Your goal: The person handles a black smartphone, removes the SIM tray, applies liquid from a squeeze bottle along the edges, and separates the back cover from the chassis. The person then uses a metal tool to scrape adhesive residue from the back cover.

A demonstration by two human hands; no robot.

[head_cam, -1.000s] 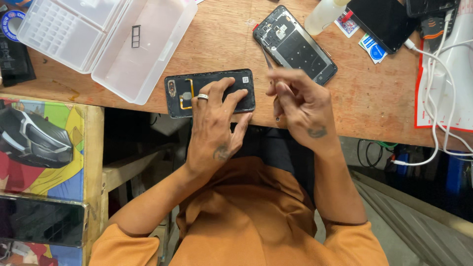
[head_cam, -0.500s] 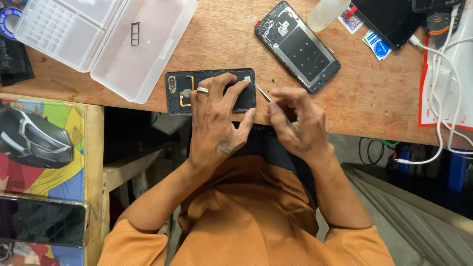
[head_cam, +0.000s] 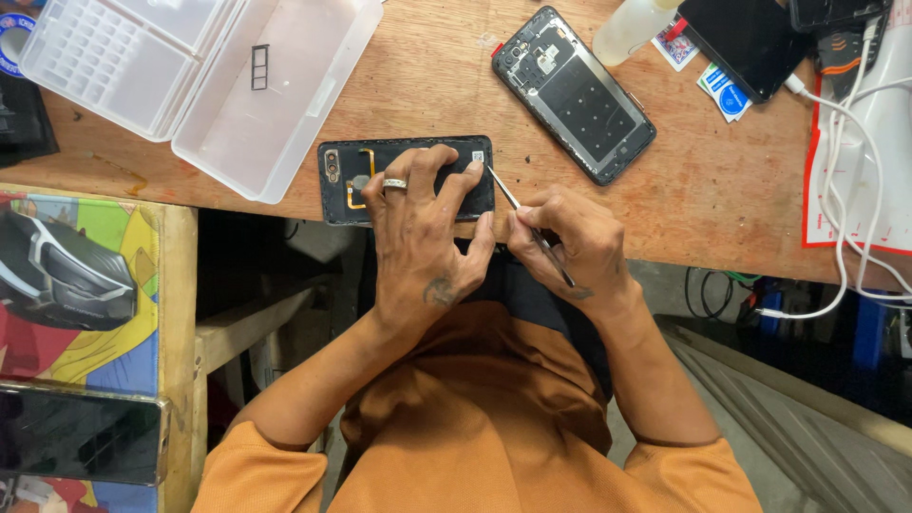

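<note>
Wooden bench fills the upper view, its near edge running just under the hands. Far to the left of the left hand (head_cam: 418, 237) lies an open clear plastic parts box (head_cam: 199, 85). That hand is spread flat, fingers splayed, pressing down on a dark phone back panel (head_cam: 342, 180) whose long axis runs left to right along the bench edge. Just beside it, the right hand (head_cam: 570, 242) is closed in a pinch around thin metal tweezers (head_cam: 532, 228), the tip reaching up and left to the panel's right end. Beyond the right hand, further up the bench, an opened phone body (head_cam: 575, 90) lies diagonally.
</note>
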